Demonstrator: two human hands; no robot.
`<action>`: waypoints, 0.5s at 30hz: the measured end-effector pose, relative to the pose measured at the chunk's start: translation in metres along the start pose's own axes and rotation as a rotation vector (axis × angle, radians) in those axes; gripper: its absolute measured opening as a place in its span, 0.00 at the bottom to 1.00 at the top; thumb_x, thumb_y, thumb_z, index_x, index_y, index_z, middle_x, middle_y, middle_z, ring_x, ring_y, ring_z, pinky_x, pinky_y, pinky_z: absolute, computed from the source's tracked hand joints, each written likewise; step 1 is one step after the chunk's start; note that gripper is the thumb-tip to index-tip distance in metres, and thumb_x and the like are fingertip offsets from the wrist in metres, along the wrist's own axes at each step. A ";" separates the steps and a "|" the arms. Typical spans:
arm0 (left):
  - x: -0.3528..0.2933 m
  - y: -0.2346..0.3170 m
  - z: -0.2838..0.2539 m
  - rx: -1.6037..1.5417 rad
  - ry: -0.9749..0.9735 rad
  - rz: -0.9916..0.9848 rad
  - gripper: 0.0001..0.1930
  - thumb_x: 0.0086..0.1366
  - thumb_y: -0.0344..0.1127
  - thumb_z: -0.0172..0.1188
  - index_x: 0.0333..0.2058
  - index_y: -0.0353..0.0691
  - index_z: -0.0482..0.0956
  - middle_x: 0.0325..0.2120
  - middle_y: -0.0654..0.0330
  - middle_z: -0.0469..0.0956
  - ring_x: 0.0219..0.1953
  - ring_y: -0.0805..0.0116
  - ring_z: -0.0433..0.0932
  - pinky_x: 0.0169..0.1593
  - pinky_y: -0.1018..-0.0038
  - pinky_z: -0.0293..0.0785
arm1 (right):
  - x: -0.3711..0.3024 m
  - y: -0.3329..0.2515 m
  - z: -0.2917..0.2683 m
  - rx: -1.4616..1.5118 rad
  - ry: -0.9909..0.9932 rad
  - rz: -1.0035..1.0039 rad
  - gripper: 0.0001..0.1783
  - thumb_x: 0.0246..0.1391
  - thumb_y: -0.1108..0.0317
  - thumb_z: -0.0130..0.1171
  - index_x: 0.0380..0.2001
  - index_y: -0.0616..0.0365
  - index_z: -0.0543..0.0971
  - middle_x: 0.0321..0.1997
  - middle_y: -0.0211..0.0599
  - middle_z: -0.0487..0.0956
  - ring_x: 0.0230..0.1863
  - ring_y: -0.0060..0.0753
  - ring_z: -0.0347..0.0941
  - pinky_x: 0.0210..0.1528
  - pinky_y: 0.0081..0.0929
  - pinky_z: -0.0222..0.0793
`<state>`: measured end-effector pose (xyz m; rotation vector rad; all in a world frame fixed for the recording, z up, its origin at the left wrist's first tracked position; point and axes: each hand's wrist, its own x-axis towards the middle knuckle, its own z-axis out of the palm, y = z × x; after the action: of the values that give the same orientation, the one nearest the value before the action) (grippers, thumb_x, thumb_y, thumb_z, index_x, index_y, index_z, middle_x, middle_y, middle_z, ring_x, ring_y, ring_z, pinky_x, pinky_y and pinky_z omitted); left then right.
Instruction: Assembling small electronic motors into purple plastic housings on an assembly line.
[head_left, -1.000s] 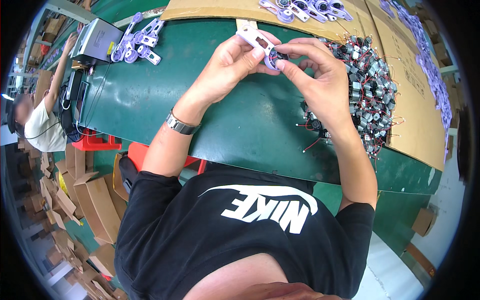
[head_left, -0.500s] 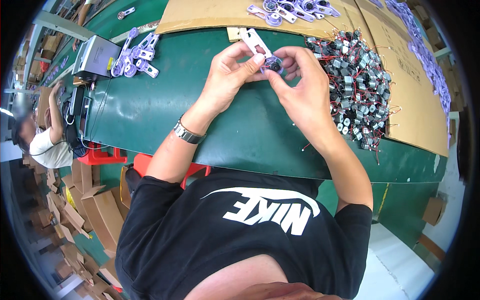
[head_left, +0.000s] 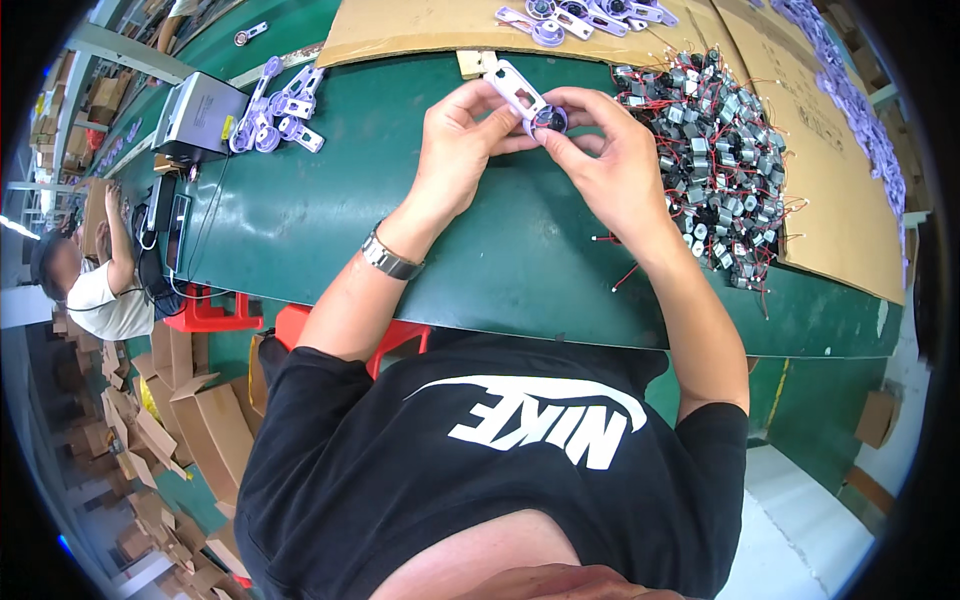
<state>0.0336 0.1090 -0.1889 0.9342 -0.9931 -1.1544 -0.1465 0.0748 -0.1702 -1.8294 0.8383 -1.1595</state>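
Observation:
My left hand (head_left: 462, 138) grips a lilac plastic housing (head_left: 517, 88), a long slotted handle with a round ring at one end. My right hand (head_left: 612, 152) pinches the ring end between thumb and fingers. Inside the ring sits a dark round part, perhaps a small motor; fingers partly cover it. Both hands hold the piece tilted over the green table. Just right of my right hand lies a heap of small silver motors (head_left: 715, 150) with red and black wires.
Similar lilac housings lie in one cluster (head_left: 272, 112) at the left and another (head_left: 590, 15) on the cardboard (head_left: 420, 30). A grey metal box (head_left: 200, 118) stands on the green table (head_left: 330, 190). Far left, a person (head_left: 105, 290) works beside cartons (head_left: 212, 430).
The view has shifted slightly. Both hands keep hold of the housing, and my right fingers and thumb have moved a little around its ring end.

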 end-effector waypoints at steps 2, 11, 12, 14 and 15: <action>0.001 0.002 -0.001 -0.064 -0.002 -0.068 0.10 0.74 0.24 0.57 0.51 0.31 0.78 0.47 0.54 0.82 0.47 0.62 0.85 0.52 0.61 0.88 | 0.000 0.005 -0.002 0.097 -0.044 -0.014 0.19 0.54 0.79 0.68 0.50 0.63 0.82 0.47 0.40 0.82 0.45 0.30 0.82 0.47 0.28 0.86; 0.002 0.004 -0.012 -0.196 -0.089 -0.291 0.10 0.73 0.24 0.55 0.51 0.29 0.77 0.46 0.51 0.82 0.48 0.60 0.84 0.58 0.55 0.85 | -0.005 0.007 0.000 0.096 -0.046 -0.034 0.17 0.56 0.76 0.68 0.49 0.62 0.83 0.47 0.39 0.83 0.45 0.30 0.83 0.47 0.29 0.84; 0.001 0.004 -0.013 -0.231 -0.076 -0.295 0.10 0.73 0.24 0.55 0.50 0.28 0.77 0.46 0.50 0.82 0.49 0.60 0.84 0.58 0.55 0.84 | -0.004 0.006 0.001 0.069 -0.046 -0.034 0.17 0.56 0.76 0.68 0.49 0.62 0.83 0.46 0.39 0.83 0.45 0.30 0.83 0.47 0.29 0.84; 0.001 0.005 -0.013 -0.292 -0.078 -0.301 0.09 0.73 0.23 0.55 0.49 0.28 0.78 0.45 0.49 0.82 0.49 0.59 0.84 0.60 0.54 0.83 | -0.004 0.007 0.001 0.050 -0.038 -0.050 0.17 0.56 0.76 0.68 0.49 0.62 0.83 0.45 0.39 0.83 0.45 0.30 0.83 0.46 0.29 0.84; 0.000 0.005 -0.013 -0.290 -0.081 -0.301 0.09 0.73 0.23 0.55 0.49 0.28 0.78 0.45 0.49 0.82 0.49 0.59 0.84 0.60 0.54 0.83 | -0.004 0.007 0.001 0.031 -0.033 -0.065 0.17 0.56 0.76 0.68 0.49 0.62 0.83 0.45 0.39 0.83 0.44 0.30 0.82 0.46 0.29 0.84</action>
<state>0.0470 0.1109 -0.1879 0.8246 -0.7375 -1.5532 -0.1479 0.0752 -0.1785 -1.8569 0.7430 -1.1737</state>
